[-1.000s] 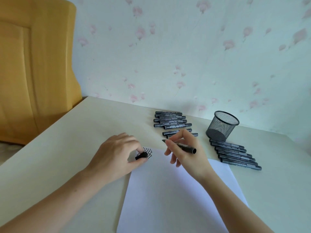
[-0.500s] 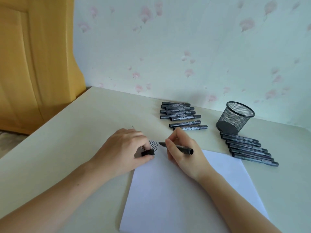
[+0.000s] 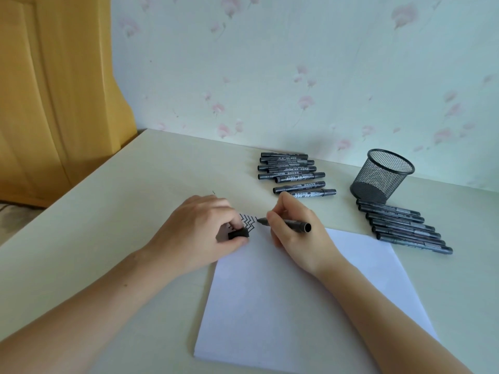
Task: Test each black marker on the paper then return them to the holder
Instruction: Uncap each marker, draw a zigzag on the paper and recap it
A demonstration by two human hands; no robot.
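Observation:
My right hand (image 3: 298, 233) grips an uncapped black marker (image 3: 294, 224) with its tip on the white paper (image 3: 297, 300), just right of several black zigzag lines (image 3: 249, 221) at the sheet's top left corner. My left hand (image 3: 198, 233) rests on that corner and pinches the marker's black cap (image 3: 238, 234). The black mesh holder (image 3: 382, 175) stands at the back right and looks empty. Several capped black markers (image 3: 293, 174) lie in a group behind the paper. Another row of several markers (image 3: 402, 226) lies in front of the holder.
The pale table (image 3: 113, 211) runs back to a floral-papered wall (image 3: 297, 71). A yellow wooden cabinet (image 3: 54, 90) stands beyond the table's left edge.
The marker tip has come down onto the paper beside the zigzags. The view has shifted a little; both hands stay in about the same place.

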